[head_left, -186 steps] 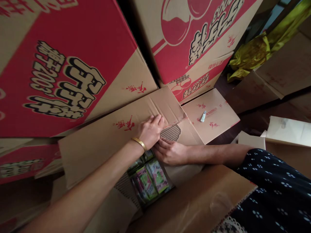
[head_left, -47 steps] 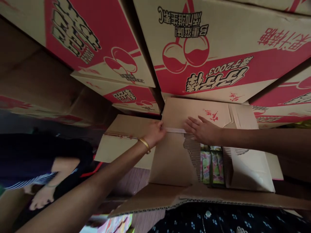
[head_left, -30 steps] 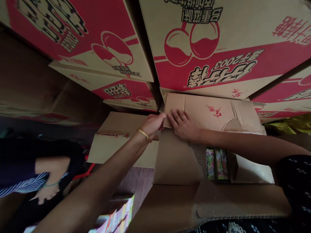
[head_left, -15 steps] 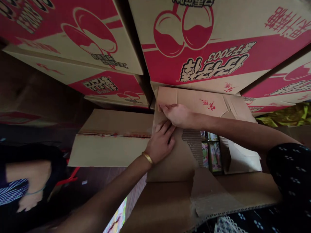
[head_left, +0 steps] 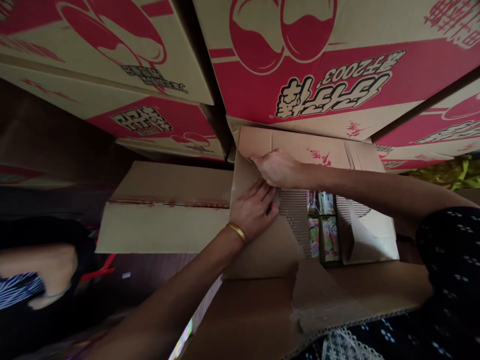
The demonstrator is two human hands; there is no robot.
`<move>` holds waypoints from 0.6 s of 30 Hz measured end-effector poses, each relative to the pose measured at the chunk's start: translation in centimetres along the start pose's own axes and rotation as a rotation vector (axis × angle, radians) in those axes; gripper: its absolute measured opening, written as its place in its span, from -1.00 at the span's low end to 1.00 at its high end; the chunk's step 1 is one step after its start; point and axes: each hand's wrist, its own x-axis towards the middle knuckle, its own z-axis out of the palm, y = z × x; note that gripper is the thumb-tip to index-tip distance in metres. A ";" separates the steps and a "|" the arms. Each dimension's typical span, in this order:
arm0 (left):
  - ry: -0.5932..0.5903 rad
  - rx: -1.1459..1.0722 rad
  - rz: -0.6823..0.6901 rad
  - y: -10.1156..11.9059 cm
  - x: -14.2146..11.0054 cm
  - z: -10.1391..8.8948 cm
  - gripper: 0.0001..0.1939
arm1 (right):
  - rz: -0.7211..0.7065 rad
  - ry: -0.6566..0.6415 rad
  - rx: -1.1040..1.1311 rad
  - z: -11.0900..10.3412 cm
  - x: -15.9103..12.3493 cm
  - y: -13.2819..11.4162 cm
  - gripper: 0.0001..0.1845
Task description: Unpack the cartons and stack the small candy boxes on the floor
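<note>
A brown cardboard carton stands in front of me with its top torn open. My left hand, with a gold bangle on the wrist, lies flat on the near top flap with fingers stretched out. My right hand reaches across and pinches the corner of the far flap, fingers closed on the cardboard. Through the torn gap I see green and pink snack packets packed upright inside.
Red and tan printed cartons are stacked high behind and to the left. A sealed brown carton sits left of the open one. Another person's arm in a striped sleeve shows at far left. Yellow wrapping lies at right.
My left hand has moved from the flap's edge onto the near flap and now presses it flat. My right hand slid left to the far flap's corner and closed on it.
</note>
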 end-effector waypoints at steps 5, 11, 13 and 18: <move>-0.067 0.015 -0.048 0.2 0.1 0.1 -0.50 | 0.024 -0.007 0.012 -0.3 0.0 -0.2 -0.52; -0.160 -0.019 -0.092 0.5 0.1 -0.1 -0.58 | -0.130 0.052 0.046 3.9 -5.3 3.2 -0.04; -0.127 -0.002 -0.071 0.6 0.1 -0.2 -0.57 | -0.122 0.084 -0.054 6.1 -7.8 4.6 0.04; -0.056 0.080 -0.012 0.5 0.0 -0.3 -0.60 | 0.022 0.138 -0.183 9.7 -9.7 5.6 -0.19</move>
